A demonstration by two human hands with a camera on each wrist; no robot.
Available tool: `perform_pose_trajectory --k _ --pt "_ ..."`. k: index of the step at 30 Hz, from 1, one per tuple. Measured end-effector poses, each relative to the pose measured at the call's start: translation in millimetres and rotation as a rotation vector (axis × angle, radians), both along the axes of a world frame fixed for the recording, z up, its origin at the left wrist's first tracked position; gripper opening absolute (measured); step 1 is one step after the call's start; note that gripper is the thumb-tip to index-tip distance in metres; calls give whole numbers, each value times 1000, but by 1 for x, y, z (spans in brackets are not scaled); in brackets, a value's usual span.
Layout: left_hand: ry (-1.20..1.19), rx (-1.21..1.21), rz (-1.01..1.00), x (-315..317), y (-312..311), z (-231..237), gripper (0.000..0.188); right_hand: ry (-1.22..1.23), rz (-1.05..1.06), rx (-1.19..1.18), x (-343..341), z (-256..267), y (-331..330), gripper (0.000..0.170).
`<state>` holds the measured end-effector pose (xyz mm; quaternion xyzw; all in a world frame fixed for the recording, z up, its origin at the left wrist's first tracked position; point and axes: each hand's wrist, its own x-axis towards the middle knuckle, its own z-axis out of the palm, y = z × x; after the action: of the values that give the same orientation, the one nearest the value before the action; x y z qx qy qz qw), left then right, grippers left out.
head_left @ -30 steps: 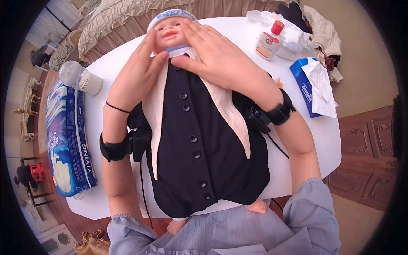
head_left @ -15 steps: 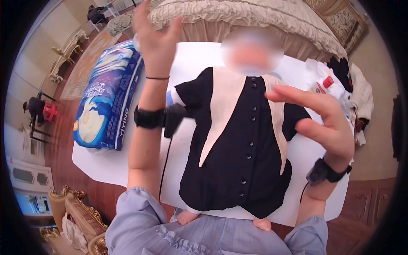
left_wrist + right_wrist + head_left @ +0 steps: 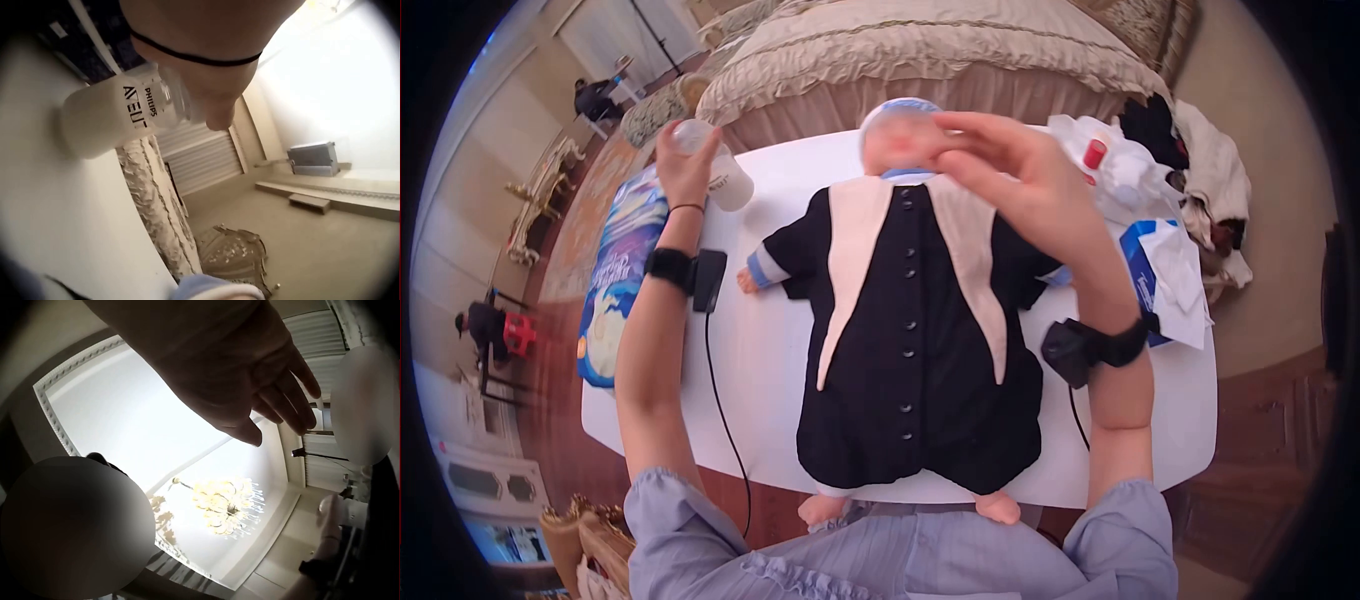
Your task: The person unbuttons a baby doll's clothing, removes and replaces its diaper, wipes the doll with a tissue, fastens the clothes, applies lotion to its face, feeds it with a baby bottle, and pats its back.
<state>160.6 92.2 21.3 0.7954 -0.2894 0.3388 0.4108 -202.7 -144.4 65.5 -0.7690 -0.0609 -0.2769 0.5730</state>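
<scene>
A baby doll [image 3: 900,106] in a white and blue cap lies on its back on the white table [image 3: 740,400]. It wears a black buttoned romper [image 3: 870,340] with long cream lapels; its feet stick out at the near edge. At the far left, my left hand [image 3: 685,175] grips the clear top of a baby bottle [image 3: 119,112], marked Philips Avent, which stands upright on the table. My right hand [image 3: 1025,180] is beside the doll's head with fingers loosely extended, holding nothing; its fingertips overlap the edge of the face in the head view.
A blue diaper pack [image 3: 620,270] lies along the left edge. On the right are a blue tissue box [image 3: 1137,260], a red-capped bottle [image 3: 1094,153] and white crumpled material [image 3: 1125,185]. Beyond the table is a bed [image 3: 940,50] with a ruffled cover.
Both hands have left the doll's face. The left swung out left and took hold of the bottle's top; the right went out to the right, then came back beside the head.
</scene>
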Motion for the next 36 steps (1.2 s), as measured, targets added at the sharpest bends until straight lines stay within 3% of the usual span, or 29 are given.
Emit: perform_pose_trajectory --k 2,3,4,5,7,9,11,12,15,17,18,19,21,24,26,28,30,31,33,36 --pt "185 -302 -304 -33 -17 27 62 -46 -66 -101 2 -2 7 57" --pt "189 -294 -314 -58 -25 43 62 -82 -110 -214 5 -5 11 66" --pt "245 -317 -486 -91 -38 62 59 -101 -242 -347 13 -18 11 89" --pt "306 -341 -657 -124 -49 76 55 -89 -253 -342 15 -22 14 89" --pt "306 -316 -905 -183 -70 91 54 -280 -446 -552 19 -27 22 104" --pt "239 -223 -1016 -226 -85 94 56 -291 -518 -553 17 -26 24 100" --pt "210 -121 -986 -251 -92 95 55 -189 -330 -202 7 -16 25 87" --pt "215 -181 -1032 -255 -96 95 55 -220 -377 -209 5 -15 24 74" --pt "222 -270 -1052 -261 -105 97 54 -209 -441 -238 7 -11 20 68" --pt "272 -495 -963 -249 -111 98 51 -221 -504 -268 9 -14 20 69" --pt "427 -596 -1087 -236 -112 105 51 -223 -564 -297 11 -17 21 69" --pt "428 -594 -1080 -228 -114 109 51 -222 -558 -294 11 -20 21 69" --pt "542 -943 -1012 -209 -113 116 53 -165 -555 -313 11 -24 16 65" --pt "625 -924 -904 -116 -87 78 49 -221 -508 -218 19 -27 4 64" --pt "555 -672 -709 -45 -51 22 40 -263 -506 -158 20 -23 1 60" --pt "824 -815 -517 -23 -29 -6 42 -283 -485 -159 20 -19 -2 60" --pt "828 -258 -282 29 4 -44 56 -270 -506 -215 15 -15 -3 60" --pt "825 -264 -274 28 10 -53 56 -273 -497 -216 14 -13 -3 60" --pt "452 109 111 21 19 -70 71 -269 -503 -199 11 -12 -5 54" --pt "469 261 129 24 31 -80 82 -263 -508 -214 11 -12 -9 54"
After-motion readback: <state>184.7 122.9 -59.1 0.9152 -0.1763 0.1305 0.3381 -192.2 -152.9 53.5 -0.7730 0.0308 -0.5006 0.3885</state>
